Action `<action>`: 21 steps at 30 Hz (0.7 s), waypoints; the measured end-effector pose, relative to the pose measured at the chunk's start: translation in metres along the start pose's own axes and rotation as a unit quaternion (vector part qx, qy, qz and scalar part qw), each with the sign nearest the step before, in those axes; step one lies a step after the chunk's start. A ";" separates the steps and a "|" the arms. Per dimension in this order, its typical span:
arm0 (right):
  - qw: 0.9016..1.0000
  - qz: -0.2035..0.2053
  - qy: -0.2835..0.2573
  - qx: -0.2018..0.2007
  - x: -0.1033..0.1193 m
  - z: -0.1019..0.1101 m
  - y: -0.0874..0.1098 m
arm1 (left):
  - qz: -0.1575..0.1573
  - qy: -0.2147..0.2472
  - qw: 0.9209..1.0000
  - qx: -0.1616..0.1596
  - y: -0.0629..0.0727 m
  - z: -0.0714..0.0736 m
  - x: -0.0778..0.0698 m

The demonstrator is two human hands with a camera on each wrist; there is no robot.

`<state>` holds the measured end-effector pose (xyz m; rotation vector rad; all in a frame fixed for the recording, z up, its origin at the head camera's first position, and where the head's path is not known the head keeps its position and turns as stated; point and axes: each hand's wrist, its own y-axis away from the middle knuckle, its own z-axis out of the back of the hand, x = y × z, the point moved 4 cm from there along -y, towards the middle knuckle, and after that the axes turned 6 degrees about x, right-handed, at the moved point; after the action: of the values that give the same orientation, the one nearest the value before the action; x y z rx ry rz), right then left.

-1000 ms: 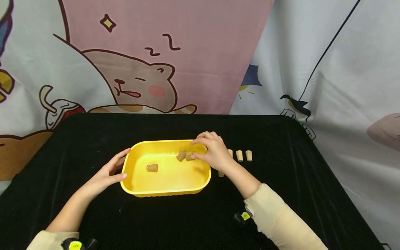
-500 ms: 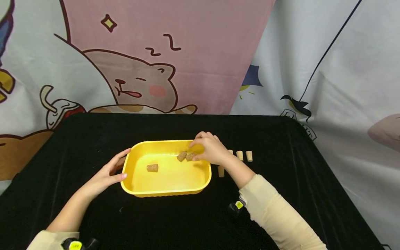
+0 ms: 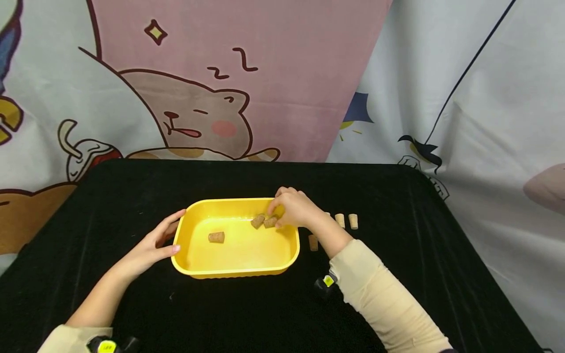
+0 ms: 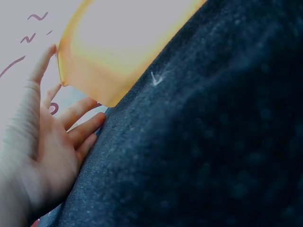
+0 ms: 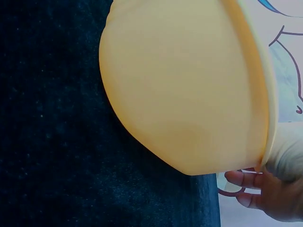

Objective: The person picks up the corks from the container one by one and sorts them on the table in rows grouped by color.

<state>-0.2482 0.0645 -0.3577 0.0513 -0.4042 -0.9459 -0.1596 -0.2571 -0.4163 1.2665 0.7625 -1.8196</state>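
The yellow tray (image 3: 236,272) stands on the black cloth, with one cork (image 3: 216,237) lying left of its middle. A cork (image 3: 258,221) and a second cork (image 3: 270,222) lie close together near its back right corner. My left hand (image 3: 152,245) rests against the left end, thumb and fingers spread along the rim; the left wrist view shows those fingers (image 4: 85,125) extended at the outer wall. My right hand (image 3: 295,208) reaches over the back right corner, thumb right beside the second cork. I cannot tell whether it pinches anything; its palm side is hidden.
Right of the tray, a cork (image 3: 313,242) stands on the cloth near the right forearm. Farther back are a cork (image 3: 340,220) and another cork (image 3: 353,221), with one more partly behind the wrist. A printed curtain (image 3: 282,98) hangs behind the table.
My right hand and forearm have shifted slightly left, farther over the tray, baring more of the corks on the right. The left hand stays at the tray's end.
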 end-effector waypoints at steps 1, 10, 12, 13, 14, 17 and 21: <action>1.000 -0.001 0.000 0.002 0.000 0.000 -0.001 | 0.000 0.000 1.000 0.000 0.000 0.000 0.000; 0.999 -0.009 0.029 0.018 0.004 -0.001 -0.006 | -0.001 0.000 1.000 0.000 0.001 0.000 -0.002; 0.999 -0.011 0.035 0.017 0.005 -0.002 -0.007 | -0.002 -0.001 1.000 -0.002 0.001 0.000 -0.002; 0.999 -0.012 0.036 0.017 0.005 -0.002 -0.007 | -0.002 -0.002 1.000 -0.002 0.001 0.000 -0.002; 0.999 -0.012 0.039 0.017 0.006 -0.002 -0.008 | -0.002 -0.002 1.000 -0.003 0.001 0.000 -0.002; 0.999 -0.013 0.045 0.017 0.007 -0.004 -0.009 | -0.003 -0.001 1.000 -0.001 0.001 0.000 -0.002; 0.999 -0.009 0.049 0.020 0.007 -0.004 -0.009 | -0.006 0.004 1.000 0.002 0.001 -0.001 -0.001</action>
<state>-0.2503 0.0527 -0.3615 0.1370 -0.3315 -0.9503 -0.1582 -0.2564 -0.4152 1.2750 0.7727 -1.8267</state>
